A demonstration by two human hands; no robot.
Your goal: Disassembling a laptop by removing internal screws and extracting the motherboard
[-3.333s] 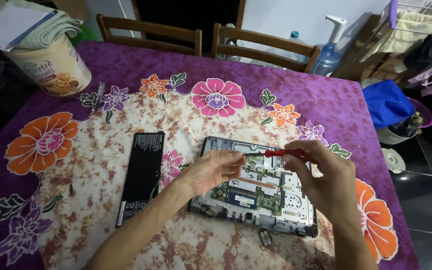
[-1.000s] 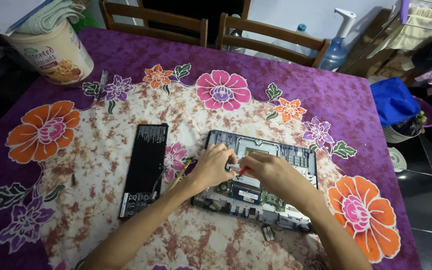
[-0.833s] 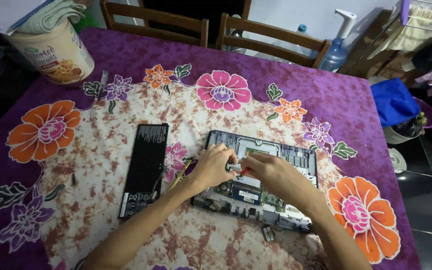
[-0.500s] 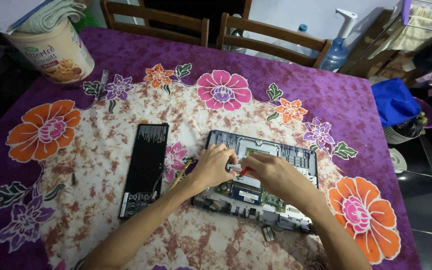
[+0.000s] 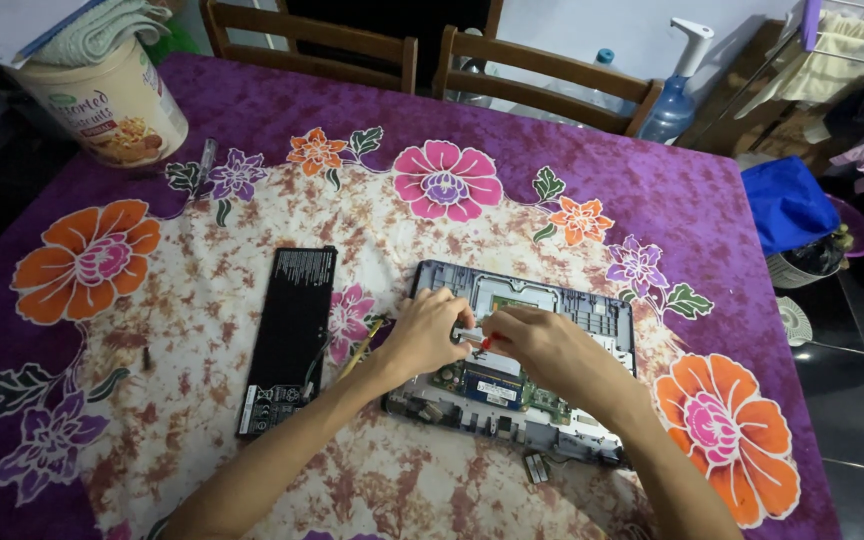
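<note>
Over the opened laptop (image 5: pixel 592 312), I see my right hand (image 5: pixel 542 345) pinching what looks like a red-handled screwdriver (image 5: pixel 484 342); my curled left hand (image 5: pixel 427 335) touches its tip side.

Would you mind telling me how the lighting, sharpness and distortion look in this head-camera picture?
Head view: soft, even light on the floral tablecloth, no glare and only faint shadows; the far background past the chairs is dark; straight edges bow near the corners, a wide-angle effect; the left hand and right hand over the opened laptop are fairly sharp, and the small parts under them are too fine to make out.
</note>
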